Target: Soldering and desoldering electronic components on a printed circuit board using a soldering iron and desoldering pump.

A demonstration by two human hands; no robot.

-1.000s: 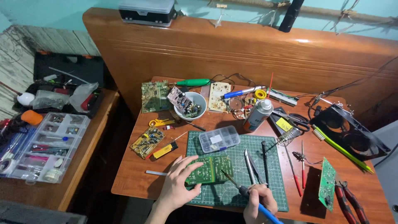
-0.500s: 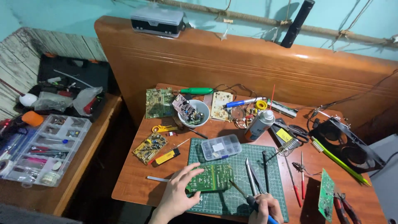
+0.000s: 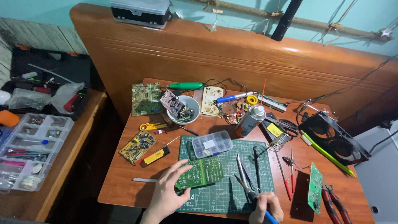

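My left hand [image 3: 168, 191] rests on the left edge of a green circuit board [image 3: 200, 171], holding it down on the green cutting mat [image 3: 227, 196]. My right hand [image 3: 265, 208] grips a soldering iron [image 3: 253, 196] with a blue handle; its tip points up and left, just right of the board and apart from it. A pair of tweezers [image 3: 243, 171] lies on the mat beside the iron. A small clear parts box [image 3: 212, 144] sits at the mat's upper left.
On the wooden table: a white bowl of parts [image 3: 183, 109], several circuit boards [image 3: 145, 99], a spray can [image 3: 251, 120], a green rotary tool [image 3: 185, 86], screwdrivers [image 3: 282, 179], red pliers [image 3: 334, 204], a black fan [image 3: 333, 137]. A clear organiser tray [image 3: 31, 149] lies on the left bench.
The view has shifted slightly downward and closer. My left hand stays on the board. My right hand and the iron have moved little, staying at the mat's lower right.
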